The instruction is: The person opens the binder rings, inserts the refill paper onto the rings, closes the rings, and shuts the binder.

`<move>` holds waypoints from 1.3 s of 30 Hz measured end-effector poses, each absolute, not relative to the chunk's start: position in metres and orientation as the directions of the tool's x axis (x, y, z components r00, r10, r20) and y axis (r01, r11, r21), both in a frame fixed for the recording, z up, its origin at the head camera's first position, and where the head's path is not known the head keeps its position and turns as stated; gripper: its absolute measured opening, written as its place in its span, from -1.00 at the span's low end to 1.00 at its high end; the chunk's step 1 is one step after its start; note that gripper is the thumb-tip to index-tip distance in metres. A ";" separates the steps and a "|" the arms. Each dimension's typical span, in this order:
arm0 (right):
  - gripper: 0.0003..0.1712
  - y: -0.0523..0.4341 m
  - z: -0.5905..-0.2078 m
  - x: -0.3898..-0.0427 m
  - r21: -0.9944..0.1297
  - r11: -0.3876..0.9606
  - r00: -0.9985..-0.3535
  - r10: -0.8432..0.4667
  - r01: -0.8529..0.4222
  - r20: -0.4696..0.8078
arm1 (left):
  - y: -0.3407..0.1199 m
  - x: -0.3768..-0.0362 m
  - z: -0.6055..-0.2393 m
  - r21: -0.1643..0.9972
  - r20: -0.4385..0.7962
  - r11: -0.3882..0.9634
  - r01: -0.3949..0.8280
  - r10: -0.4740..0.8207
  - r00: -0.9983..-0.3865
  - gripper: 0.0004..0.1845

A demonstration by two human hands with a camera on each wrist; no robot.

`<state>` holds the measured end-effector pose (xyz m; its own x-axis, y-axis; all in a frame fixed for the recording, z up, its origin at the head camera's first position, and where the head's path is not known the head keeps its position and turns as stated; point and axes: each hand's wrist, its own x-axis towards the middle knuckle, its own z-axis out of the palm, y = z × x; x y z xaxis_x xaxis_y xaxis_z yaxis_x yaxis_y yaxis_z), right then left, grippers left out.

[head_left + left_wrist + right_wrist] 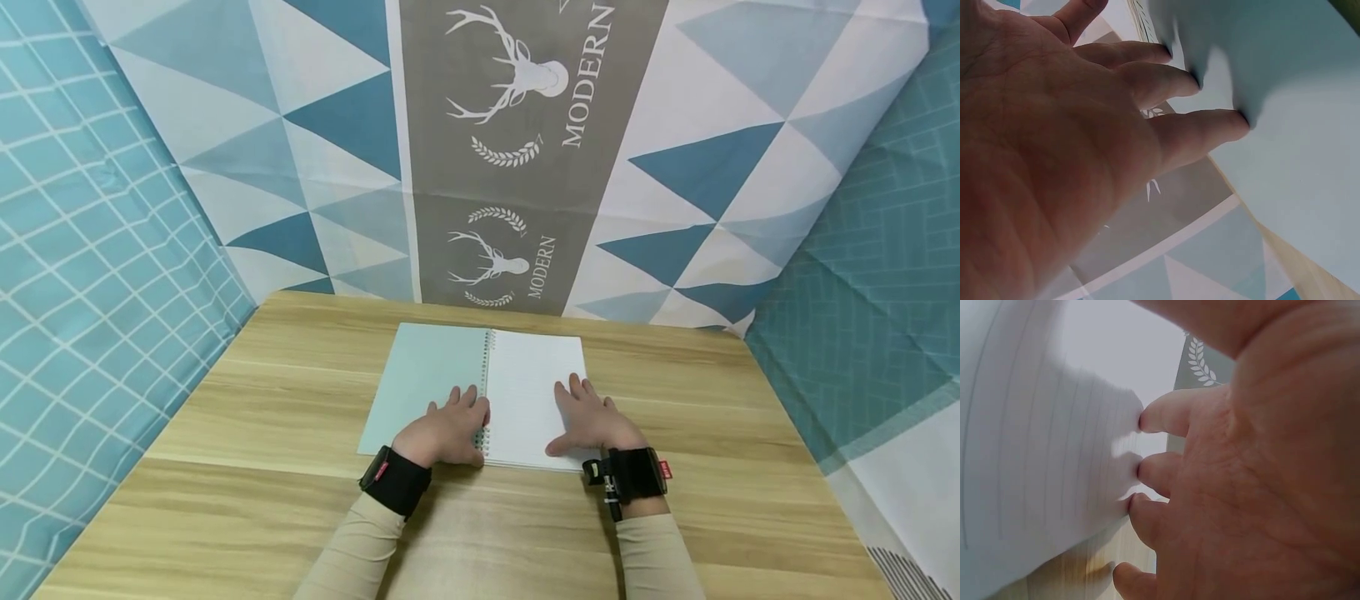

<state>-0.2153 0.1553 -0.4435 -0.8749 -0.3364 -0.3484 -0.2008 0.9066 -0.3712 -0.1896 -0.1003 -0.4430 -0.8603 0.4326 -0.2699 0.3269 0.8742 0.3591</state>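
A spiral notebook [525, 367] lies spread on the table, its pale green cover [420, 358] on the left and a white lined page [1029, 425] on the right. My left hand [447, 427] rests on the cover beside the wire binding [486, 367], fingers spread. In the left wrist view, several fingertips [1241, 120] of it touch the green surface. On the page's right edge lies my right hand [592, 421], fingers apart. Its fingertips [1145, 420] press the lined paper in the right wrist view, while the lowest finger reaches past the page edge over the wood. Neither hand grips anything.
The wooden table [285, 400] extends around the notebook on all sides. A patterned cloth [517, 183] with deer heads and triangles hangs behind its far edge. Blue cloths [97, 250] flank both sides. Black bands [397, 482] wrap both wrists.
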 end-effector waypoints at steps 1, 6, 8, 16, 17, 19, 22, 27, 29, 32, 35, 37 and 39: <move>0.32 0.155 -0.443 -0.216 -0.371 0.907 -0.875 -0.336 -0.200 -0.348 | -0.100 -0.189 -0.443 0.353 -0.275 0.878 0.324 0.429 -0.861 -0.51; 0.31 0.155 -0.442 -0.216 -0.370 0.908 -0.875 -0.333 -0.197 -0.352 | -0.099 -0.189 -0.440 0.336 -0.272 0.886 0.319 0.415 -0.868 -0.46; 0.30 0.155 -0.442 -0.216 -0.368 0.908 -0.874 -0.335 -0.200 -0.351 | -0.099 -0.189 -0.440 0.340 -0.268 0.886 0.314 0.412 -0.871 -0.44; 0.19 0.153 -0.442 -0.211 -0.349 0.910 -0.868 -0.348 -0.223 -0.353 | -0.101 -0.188 -0.443 0.363 -0.264 0.875 0.321 0.427 -0.865 -0.43; 0.17 0.153 -0.442 -0.210 -0.349 0.909 -0.866 -0.351 -0.226 -0.355 | -0.102 -0.188 -0.443 0.363 -0.265 0.874 0.323 0.430 -0.863 -0.43; 0.11 0.153 -0.442 -0.209 -0.351 0.907 -0.862 -0.361 -0.235 -0.355 | -0.102 -0.188 -0.442 0.362 -0.267 0.874 0.325 0.431 -0.862 -0.43; 0.05 0.152 -0.440 -0.207 -0.359 0.902 -0.861 -0.370 -0.241 -0.350 | -0.102 -0.188 -0.441 0.360 -0.266 0.874 0.327 0.432 -0.862 -0.39; 0.01 0.150 -0.438 -0.205 -0.363 0.901 -0.865 -0.365 -0.237 -0.343 | -0.103 -0.187 -0.439 0.358 -0.264 0.874 0.328 0.432 -0.862 -0.26; 0.01 0.149 -0.438 -0.205 -0.358 0.903 -0.866 -0.363 -0.236 -0.344 | -0.103 -0.187 -0.439 0.360 -0.266 0.873 0.328 0.434 -0.861 -0.25; 0.04 0.148 -0.438 -0.206 -0.346 0.908 -0.867 -0.359 -0.237 -0.346 | -0.104 -0.186 -0.439 0.362 -0.264 0.872 0.329 0.434 -0.861 -0.27; 0.07 0.147 -0.439 -0.206 -0.333 0.912 -0.870 -0.355 -0.240 -0.343 | -0.104 -0.187 -0.439 0.358 -0.264 0.875 0.327 0.431 -0.863 -0.29; 0.08 0.147 -0.439 -0.206 -0.326 0.914 -0.872 -0.351 -0.241 -0.341 | -0.104 -0.186 -0.439 0.351 -0.268 0.879 0.322 0.424 -0.865 -0.25; 0.09 0.147 -0.439 -0.206 -0.322 0.915 -0.875 -0.348 -0.241 -0.335 | -0.103 -0.186 -0.439 0.344 -0.274 0.882 0.321 0.421 -0.865 -0.18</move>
<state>-0.2057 0.1467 -0.4385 -0.8752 -0.3485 -0.3355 -0.2409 0.9154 -0.3225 -0.1858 -0.1028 -0.4390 -0.8647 0.4211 -0.2738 0.3208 0.8825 0.3441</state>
